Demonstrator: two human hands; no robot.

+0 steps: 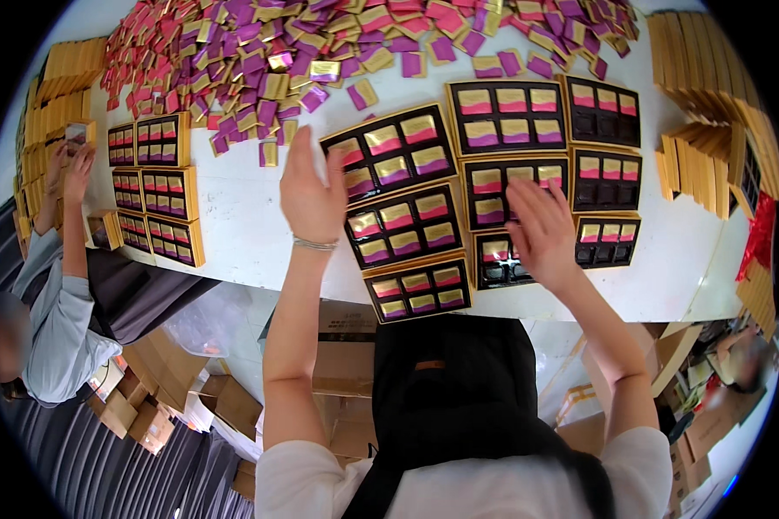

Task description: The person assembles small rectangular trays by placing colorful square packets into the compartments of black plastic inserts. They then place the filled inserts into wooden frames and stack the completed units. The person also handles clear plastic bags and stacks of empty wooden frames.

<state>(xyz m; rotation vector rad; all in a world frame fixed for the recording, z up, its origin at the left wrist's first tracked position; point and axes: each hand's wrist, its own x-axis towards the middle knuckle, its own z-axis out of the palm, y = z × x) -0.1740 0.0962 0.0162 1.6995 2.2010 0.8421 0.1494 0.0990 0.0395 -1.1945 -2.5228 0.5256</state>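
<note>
My left hand (313, 195) is held edge-on with its fingers stretched out, beside the left edge of a black-and-gold box (388, 154) of foil-wrapped chocolates. Nothing shows in it. My right hand (544, 227) lies over the middle box (486, 192) of the centre column, its fingers spread and partly covering the lower-row chocolates. Below it, the nearest box (493, 273) is also partly hidden by that hand. Boxes in the left column carry pink-and-gold chocolates above purple-and-gold ones. In the right column, the box (608, 180) has pink pieces above and bare dark slots below.
A wide heap of wrapped chocolates (320, 52) spreads across the table's far side. Stacked gold boxes (710, 73) stand at the right. Filled boxes (166, 192) sit at the left, near a co-worker's hands (74, 173). Cardboard boxes (156, 372) lie below the white table (242, 225).
</note>
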